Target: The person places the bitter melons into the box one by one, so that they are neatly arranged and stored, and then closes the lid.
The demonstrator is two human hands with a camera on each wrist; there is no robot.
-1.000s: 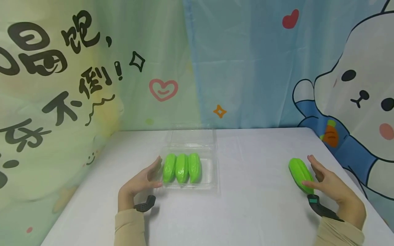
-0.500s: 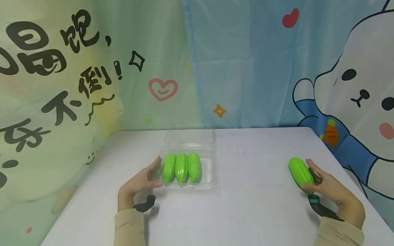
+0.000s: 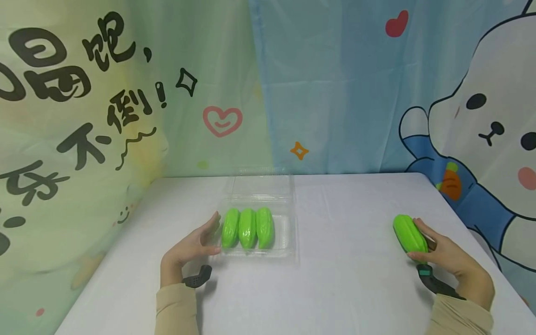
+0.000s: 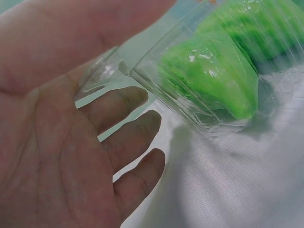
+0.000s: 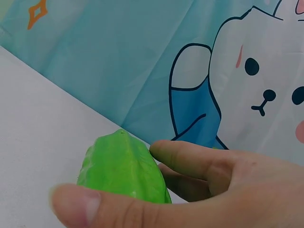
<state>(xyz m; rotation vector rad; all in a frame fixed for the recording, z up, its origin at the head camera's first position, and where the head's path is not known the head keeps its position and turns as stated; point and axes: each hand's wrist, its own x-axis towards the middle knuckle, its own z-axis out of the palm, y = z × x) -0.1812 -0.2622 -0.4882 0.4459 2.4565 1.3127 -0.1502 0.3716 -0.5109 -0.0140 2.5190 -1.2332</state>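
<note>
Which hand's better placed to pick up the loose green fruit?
Likely the right hand: its thumb and fingers bracket the ridged green fruit. The left hand is across the table, beside the clear plastic box.

Looks bright and pretty evenly lit from the head cam, with soft, faint shadows on the white table (image 3: 335, 288). Shows small glints off the clear container (image 4: 161, 97) and green pieces (image 4: 209, 76) up close. Kinda soft in both wrist views.

Curtain (image 3: 335, 93), above and left of the table (image 3: 343, 223): black characters read 吧 (image 3: 110, 42) with comma, 倒 (image 3: 124, 111) with exclamation mark, 不 (image 3: 81, 145). Other characters stylised or cut off; reading uncertain.
</note>
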